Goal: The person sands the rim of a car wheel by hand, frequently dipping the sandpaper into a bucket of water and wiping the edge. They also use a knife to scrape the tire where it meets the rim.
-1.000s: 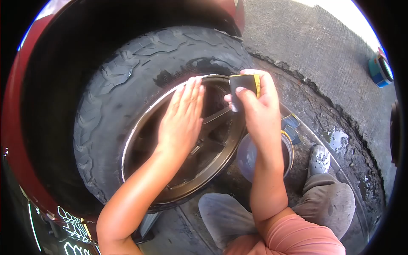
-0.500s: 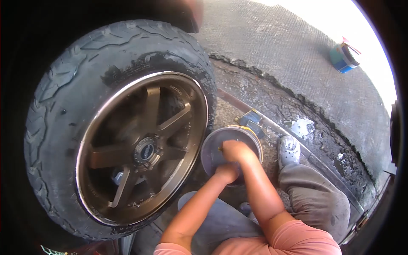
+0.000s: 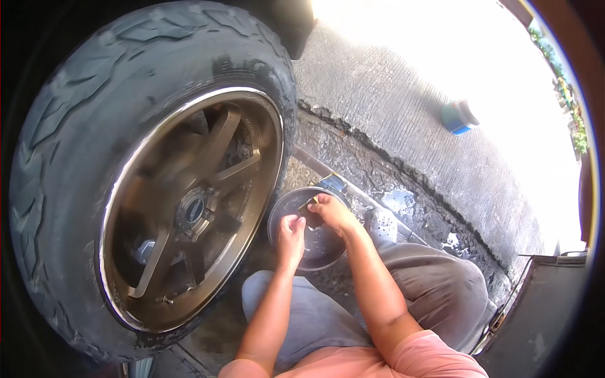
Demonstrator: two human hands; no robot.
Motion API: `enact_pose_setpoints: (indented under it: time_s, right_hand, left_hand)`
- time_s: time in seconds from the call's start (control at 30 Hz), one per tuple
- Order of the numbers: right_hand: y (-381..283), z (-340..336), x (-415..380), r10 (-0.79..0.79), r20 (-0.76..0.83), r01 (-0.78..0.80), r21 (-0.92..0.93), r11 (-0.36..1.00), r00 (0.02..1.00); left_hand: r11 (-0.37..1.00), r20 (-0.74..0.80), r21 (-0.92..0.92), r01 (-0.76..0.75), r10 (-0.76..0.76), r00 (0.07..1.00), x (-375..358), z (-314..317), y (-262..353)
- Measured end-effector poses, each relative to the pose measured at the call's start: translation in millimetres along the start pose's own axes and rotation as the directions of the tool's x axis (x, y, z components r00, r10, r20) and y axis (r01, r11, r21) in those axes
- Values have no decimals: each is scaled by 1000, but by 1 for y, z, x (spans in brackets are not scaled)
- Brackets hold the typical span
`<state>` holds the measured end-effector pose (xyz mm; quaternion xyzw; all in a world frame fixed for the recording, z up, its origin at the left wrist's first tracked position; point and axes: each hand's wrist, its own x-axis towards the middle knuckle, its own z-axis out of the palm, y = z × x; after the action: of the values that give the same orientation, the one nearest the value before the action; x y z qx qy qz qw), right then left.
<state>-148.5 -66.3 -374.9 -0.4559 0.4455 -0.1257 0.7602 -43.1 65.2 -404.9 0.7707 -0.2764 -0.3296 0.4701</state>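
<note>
Over a round bucket (image 3: 322,257) of greyish liquid, both of my hands are held close together. My right hand (image 3: 330,210) pinches a small yellowish and dark piece (image 3: 309,204), too small to name surely. My left hand (image 3: 291,234) is just left of it, fingers closed; whether something thin is between them cannot be made out. Left of the bucket stands a large tyre (image 3: 69,183) with a bronze spoked wheel (image 3: 154,274); its tread and sidewall look wet in patches.
A blue and green container (image 3: 459,118) stands on the ridged concrete (image 3: 384,82). Behind the bucket lies a blue item (image 3: 332,182). A broken edge and a wet strip cross the ground. My knees and a grey clog (image 3: 382,225) flank the bucket.
Both hands have risen from inside the bucket to above its opening, and the small yellowish piece shows more. The view has shifted, so the wheel and bucket appear further left.
</note>
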Motion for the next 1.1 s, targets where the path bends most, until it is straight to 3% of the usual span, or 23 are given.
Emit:
enact_pose_setpoints:
  time_s: [0.03,0.07,0.2,0.3,0.33,0.43,0.47,0.57,0.6,0.7,0.73,0.77,0.83,0.9,0.93,0.97,1.03,1.1]
  right_hand:
    - [1,1,2,-41,-8,42,124,991,999]
    - [3,2,2,-52,1,51,128,990,999]
    - [-8,8,-9,-101,21,97,131,987,995]
    - [-24,12,-20,-131,-18,132,22,991,991]
    - [-22,12,-19,-165,-33,167,91,982,986]
    - [-32,-3,-21,-125,-54,119,-95,988,991]
    - [-35,-5,-20,-189,-82,176,-148,973,979]
    - [-36,-6,-11,-371,-123,318,-318,893,920]
    - [-47,2,-19,-370,-229,227,-478,849,900]
    - [-68,28,-52,-483,-116,305,-644,702,868]
    - [-78,35,-60,-349,-35,262,-593,761,936]
    - [-75,35,-61,-394,91,336,-715,614,914]
    - [-66,33,-62,-442,149,432,-623,652,884]
    - [-56,27,-57,-416,-69,312,-553,772,907]
    - [-67,24,-67,-400,-105,279,-557,782,911]
    - [-48,14,-51,-487,-152,349,-522,779,860]
    - [-56,10,-59,-484,-172,274,-643,715,858]
    - [-57,5,-64,-551,-63,343,-722,601,832]
  left_hand:
    - [979,44,-167,114,-108,993,1,2,11]
    - [919,107,-320,231,-207,973,0,3,20]
    - [886,52,-428,179,-173,983,4,1,29]
    - [853,131,-496,164,-113,985,15,-3,27]
    - [844,121,-512,160,-113,986,17,-3,28]
    - [843,141,-528,106,-36,989,20,-1,34]
    - [808,152,-573,139,-62,986,19,1,38]
    - [829,13,-558,43,-43,999,12,13,49]
    - [855,16,-517,31,-27,1000,10,14,50]
    - [720,118,-692,61,29,993,6,12,58]
    - [664,61,-744,73,-42,997,4,14,61]
    - [704,35,-709,37,-18,999,8,12,63]
    - [783,-1,-622,-13,16,1000,18,7,45]
    - [757,7,-654,5,0,1000,34,3,24]
    - [758,-7,-652,27,-41,999,33,1,32]
    - [761,-23,-647,49,-83,996,28,-3,40]
    - [774,-63,-628,84,-158,986,22,-6,41]
    - [758,-77,-644,97,-191,978,21,-12,39]
